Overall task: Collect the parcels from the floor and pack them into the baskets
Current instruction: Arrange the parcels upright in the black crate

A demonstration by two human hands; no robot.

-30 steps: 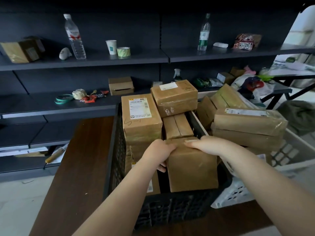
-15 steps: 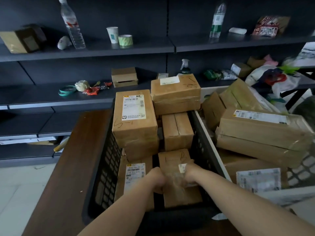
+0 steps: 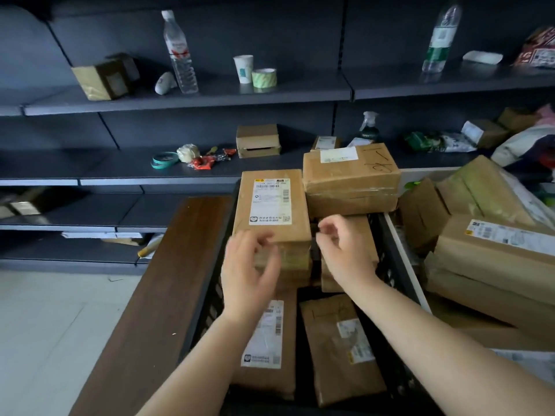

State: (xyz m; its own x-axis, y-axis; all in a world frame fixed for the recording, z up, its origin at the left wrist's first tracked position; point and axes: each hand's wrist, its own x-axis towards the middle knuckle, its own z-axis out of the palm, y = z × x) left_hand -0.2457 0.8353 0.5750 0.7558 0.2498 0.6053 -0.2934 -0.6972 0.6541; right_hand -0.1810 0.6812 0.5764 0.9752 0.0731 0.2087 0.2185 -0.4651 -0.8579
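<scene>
A black plastic basket (image 3: 393, 259) on a wooden table holds several brown cardboard parcels. The parcel just set down (image 3: 339, 346) lies flat at the basket's near right, beside a labelled parcel (image 3: 267, 340). My left hand (image 3: 249, 271) hovers with loosely curled fingers just in front of a tall labelled parcel (image 3: 271, 205). My right hand (image 3: 345, 250) hangs over a narrow parcel (image 3: 368, 232), fingers loosely curled, holding nothing. A larger parcel (image 3: 351, 178) tops the far end. To the right, a white basket (image 3: 405, 253) is heaped with more parcels (image 3: 495, 250).
The dark wooden table (image 3: 156, 295) runs left of the basket. Grey shelving (image 3: 195, 94) behind carries water bottles, a paper cup, tape rolls, a small box (image 3: 258, 141) and a spray bottle. Pale floor tiles (image 3: 45, 340) lie to the left.
Both hands have let go of the parcel, which now lies in the basket's near right. They have lifted and moved forward toward the parcels at the back.
</scene>
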